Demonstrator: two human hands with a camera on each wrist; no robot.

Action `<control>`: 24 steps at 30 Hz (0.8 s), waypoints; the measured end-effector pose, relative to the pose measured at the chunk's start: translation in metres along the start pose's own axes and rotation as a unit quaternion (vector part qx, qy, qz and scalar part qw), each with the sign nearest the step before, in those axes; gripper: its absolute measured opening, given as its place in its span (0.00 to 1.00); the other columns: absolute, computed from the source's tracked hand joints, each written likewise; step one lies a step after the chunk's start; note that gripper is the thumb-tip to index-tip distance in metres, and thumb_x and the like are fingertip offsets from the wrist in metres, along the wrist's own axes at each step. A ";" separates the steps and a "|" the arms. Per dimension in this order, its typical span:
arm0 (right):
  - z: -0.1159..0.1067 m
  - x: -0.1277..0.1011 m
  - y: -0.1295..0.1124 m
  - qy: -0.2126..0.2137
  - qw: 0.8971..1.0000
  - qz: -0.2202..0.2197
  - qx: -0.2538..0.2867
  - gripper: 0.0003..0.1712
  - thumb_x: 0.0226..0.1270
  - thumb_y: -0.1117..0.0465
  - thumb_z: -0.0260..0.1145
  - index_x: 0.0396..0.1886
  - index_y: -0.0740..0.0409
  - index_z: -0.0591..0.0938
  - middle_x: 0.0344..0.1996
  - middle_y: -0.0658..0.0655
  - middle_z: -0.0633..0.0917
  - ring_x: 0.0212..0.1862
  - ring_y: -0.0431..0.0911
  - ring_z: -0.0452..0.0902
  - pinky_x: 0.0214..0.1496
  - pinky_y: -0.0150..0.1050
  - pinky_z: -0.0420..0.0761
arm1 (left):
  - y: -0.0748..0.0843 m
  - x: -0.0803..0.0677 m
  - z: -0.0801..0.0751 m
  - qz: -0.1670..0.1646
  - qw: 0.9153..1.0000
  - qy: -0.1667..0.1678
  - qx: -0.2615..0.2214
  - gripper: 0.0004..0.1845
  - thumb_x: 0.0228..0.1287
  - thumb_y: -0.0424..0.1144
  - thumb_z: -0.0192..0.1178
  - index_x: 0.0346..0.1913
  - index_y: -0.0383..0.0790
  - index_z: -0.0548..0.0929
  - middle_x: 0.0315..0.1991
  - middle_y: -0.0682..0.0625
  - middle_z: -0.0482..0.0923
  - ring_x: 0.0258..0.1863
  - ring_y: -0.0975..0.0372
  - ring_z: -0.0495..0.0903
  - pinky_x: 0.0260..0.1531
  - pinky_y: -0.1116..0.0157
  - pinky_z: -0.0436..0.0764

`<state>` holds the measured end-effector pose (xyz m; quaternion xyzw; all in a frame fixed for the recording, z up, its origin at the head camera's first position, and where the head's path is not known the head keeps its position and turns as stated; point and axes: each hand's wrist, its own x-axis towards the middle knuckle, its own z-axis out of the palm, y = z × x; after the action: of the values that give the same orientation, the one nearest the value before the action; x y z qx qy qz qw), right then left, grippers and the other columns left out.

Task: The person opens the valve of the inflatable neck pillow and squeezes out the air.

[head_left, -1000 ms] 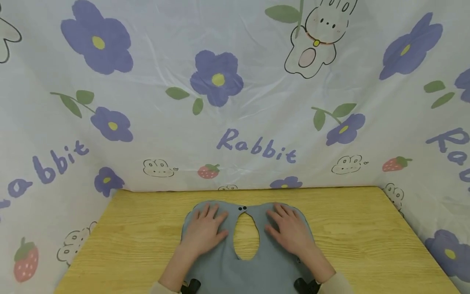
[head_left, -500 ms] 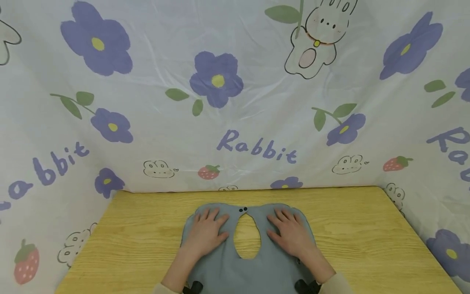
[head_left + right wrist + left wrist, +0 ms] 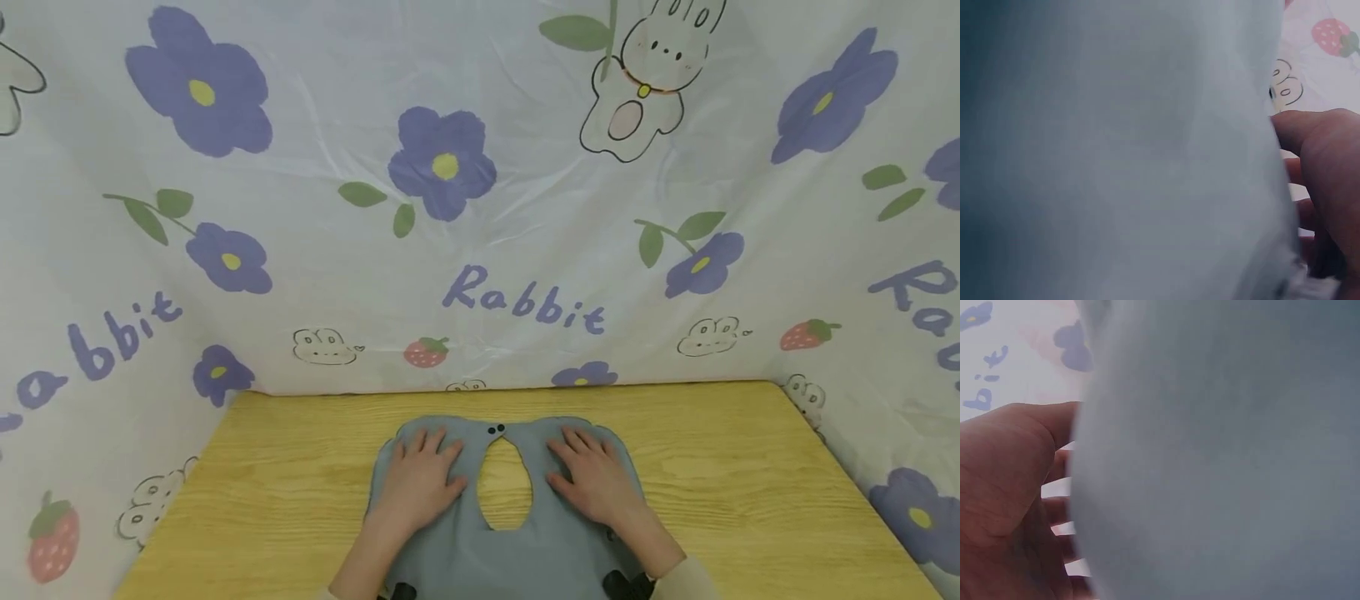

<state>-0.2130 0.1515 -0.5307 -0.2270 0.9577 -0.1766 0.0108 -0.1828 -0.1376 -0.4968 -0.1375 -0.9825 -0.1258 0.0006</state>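
Both hands flat, fingers spread, left hand (image 3: pixel 420 481), right hand (image 3: pixel 592 475), grey bib (image 3: pixel 517 550), "Rabbit" curtain (image 3: pixel 523 307)

Home tabletop (image 3: pixel 300 467) — cartoon rabbit backdrop (image 3: pixel 480 208).

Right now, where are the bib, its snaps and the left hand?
bib (image 3: pixel 555 550), head view, bare grey cloth below the neck hole.
snaps (image 3: pixel 495 429), head view, the two dark studs at the far edge.
left hand (image 3: pixel 418 485), head view, back of the hand.

Hands: left hand (image 3: pixel 420 482) and right hand (image 3: pixel 596 479) flat on bib (image 3: pixel 517 546)
Bib: on table (image 3: pixel 750 500)
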 end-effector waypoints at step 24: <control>-0.009 -0.043 -0.012 -0.053 0.999 -0.006 0.011 0.33 0.74 0.47 0.66 0.72 0.58 0.75 0.73 0.69 0.69 0.74 0.66 0.61 0.70 0.72 0.59 | 0.009 -0.058 -0.007 -0.034 0.999 0.011 0.018 0.19 0.59 0.46 0.76 0.53 0.44 0.90 0.66 0.37 0.73 0.61 0.39 0.75 0.42 0.42 0.85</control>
<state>-0.1705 0.1632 -0.5202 -0.2414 0.9524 -0.1753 0.0632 -0.1243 -0.1466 -0.4895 -0.1026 -0.9887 -0.1092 0.0095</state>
